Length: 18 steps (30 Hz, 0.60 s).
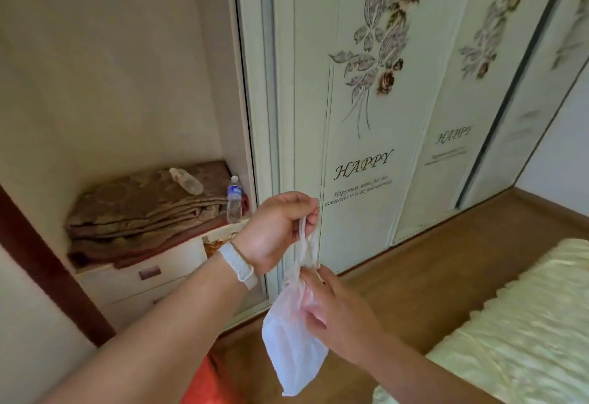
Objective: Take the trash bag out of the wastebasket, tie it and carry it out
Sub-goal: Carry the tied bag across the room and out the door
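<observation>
A small white translucent trash bag (291, 346) hangs in the air in front of me, its top twisted into thin strands. My left hand (277, 231), with a pale band on the wrist, pinches the strands from above. Lower down, my right hand (338, 314) grips the bag at its gathered neck. An orange-red shape (207, 381) shows at the bottom edge under my left arm; I cannot tell whether it is the wastebasket.
A white wardrobe (366, 117) with flower prints and the word HAPPY stands ahead. At left, a drawer unit (143, 279) carries folded blankets (143, 209) and two plastic bottles (234, 201). A cream-covered bed (510, 324) lies at right on the wood floor (430, 260).
</observation>
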Each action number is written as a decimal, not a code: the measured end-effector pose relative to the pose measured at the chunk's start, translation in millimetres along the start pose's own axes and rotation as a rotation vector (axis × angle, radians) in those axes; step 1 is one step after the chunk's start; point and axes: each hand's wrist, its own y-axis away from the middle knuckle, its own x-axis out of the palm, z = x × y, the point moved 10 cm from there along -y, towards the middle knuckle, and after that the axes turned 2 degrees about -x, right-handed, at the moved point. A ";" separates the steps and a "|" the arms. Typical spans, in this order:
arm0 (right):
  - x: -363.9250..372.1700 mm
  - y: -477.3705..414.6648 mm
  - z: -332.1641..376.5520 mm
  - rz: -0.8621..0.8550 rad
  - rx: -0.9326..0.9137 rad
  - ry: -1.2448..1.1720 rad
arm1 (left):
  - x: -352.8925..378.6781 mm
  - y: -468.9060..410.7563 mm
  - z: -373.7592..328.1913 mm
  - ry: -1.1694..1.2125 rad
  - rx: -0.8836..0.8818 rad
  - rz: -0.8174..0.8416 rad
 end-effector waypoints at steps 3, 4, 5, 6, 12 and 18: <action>8.5 -29.1 -9.9 -0.020 0.031 0.007 | -11.1 -33.9 5.0 -0.041 -0.045 0.048; 11.7 -37.6 -14.7 -0.012 0.051 -0.002 | -13.0 -44.6 6.9 -0.041 -0.053 0.065; 14.3 -46.8 -19.7 -0.005 0.072 -0.011 | -14.4 -55.5 8.9 -0.045 -0.057 0.080; 16.1 -56.5 -25.7 -0.001 0.096 -0.020 | -15.1 -66.9 10.9 -0.052 -0.062 0.095; 20.6 -102.7 -82.3 -0.041 0.185 -0.052 | -9.8 -148.0 24.7 -0.098 -0.099 0.142; 27.3 -143.9 -178.6 -0.046 0.227 -0.043 | 6.9 -246.4 47.6 -0.118 -0.139 0.181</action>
